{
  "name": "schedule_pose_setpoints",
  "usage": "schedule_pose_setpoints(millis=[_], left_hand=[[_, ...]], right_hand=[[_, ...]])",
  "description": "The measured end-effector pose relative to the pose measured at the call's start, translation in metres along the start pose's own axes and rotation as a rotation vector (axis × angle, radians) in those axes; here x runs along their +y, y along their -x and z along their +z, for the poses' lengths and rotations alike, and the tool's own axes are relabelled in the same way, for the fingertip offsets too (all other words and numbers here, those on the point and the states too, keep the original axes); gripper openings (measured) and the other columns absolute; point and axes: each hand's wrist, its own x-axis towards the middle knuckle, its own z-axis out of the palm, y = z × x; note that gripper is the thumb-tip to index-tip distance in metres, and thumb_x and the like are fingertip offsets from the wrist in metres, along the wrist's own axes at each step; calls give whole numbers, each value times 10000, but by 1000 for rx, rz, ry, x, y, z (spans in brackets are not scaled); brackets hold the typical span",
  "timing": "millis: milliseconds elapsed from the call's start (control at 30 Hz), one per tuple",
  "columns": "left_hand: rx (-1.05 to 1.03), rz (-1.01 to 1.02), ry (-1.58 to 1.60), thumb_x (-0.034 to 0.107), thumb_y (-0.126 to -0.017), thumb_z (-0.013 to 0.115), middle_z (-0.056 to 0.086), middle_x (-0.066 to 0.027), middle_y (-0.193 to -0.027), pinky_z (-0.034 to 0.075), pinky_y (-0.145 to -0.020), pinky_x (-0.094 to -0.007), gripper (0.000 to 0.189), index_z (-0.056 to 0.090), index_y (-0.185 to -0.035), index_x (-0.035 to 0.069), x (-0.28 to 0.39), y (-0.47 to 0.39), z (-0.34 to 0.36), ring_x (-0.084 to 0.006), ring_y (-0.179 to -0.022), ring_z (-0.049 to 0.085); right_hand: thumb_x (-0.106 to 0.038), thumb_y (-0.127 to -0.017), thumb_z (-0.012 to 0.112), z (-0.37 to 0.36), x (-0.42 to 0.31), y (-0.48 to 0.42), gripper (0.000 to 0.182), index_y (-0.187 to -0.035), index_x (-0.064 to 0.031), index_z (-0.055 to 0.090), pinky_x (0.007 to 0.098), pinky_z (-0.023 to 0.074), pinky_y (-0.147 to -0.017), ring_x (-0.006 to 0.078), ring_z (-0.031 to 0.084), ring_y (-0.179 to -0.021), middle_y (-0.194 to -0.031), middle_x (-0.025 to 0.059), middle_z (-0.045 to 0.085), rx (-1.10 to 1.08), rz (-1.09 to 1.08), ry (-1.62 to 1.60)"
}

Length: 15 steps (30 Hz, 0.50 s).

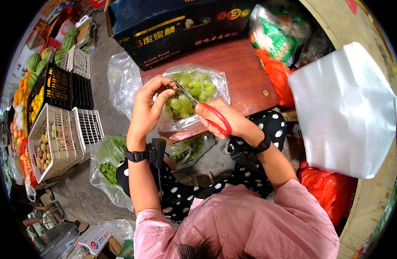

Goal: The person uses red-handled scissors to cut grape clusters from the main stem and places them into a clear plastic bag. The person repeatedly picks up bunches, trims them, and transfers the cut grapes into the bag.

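Observation:
My left hand (154, 100) pinches a brown grape stem (175, 87) between thumb and fingers. In my right hand (226, 118) are red-handled scissors (225, 125), their metal blades pointing up and left to the stem; whether the blades are parted I cannot tell. Under both hands, green grapes (194, 91) lie in a clear plastic bag (221, 81) at the near edge of a reddish-brown wooden table (250, 77). Part of the grapes is hidden behind the scissors and my fingers.
A dark printed carton (185, 35) stands at the table's far side. Right are a green and clear bag (276, 39), a red bag (278, 82) and large clear plastic sheets or bags (344, 110). Left, crates (60, 139) hold fruit; bagged greens (109, 168) sit by my knee.

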Motion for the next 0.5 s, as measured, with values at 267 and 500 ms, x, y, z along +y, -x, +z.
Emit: schedule_pose_setpoints(millis=[267, 500], left_hand=[[-4, -31, -46, -5, -931, 626, 661, -23, -963, 497, -831, -258, 106, 624, -1035, -25, -6, 0, 3, -99, -913, 612], [-22, -50, -50, -2, -939, 617, 666, -27, -983, 494, -854, -261, 108, 621, -1044, -26, -6, -1, 2, -104, -925, 615]], right_hand=[[-655, -934, 518, 7, 13, -3, 643, -687, -62, 502, 240, 322, -329, 102, 412, -326, -464, 11, 444, 54, 15, -68], [-642, -943, 514, 11, 19, -4, 632, -687, -65, 497, 233, 322, -331, 93, 408, -325, -462, 2, 440, 64, -17, -95]])
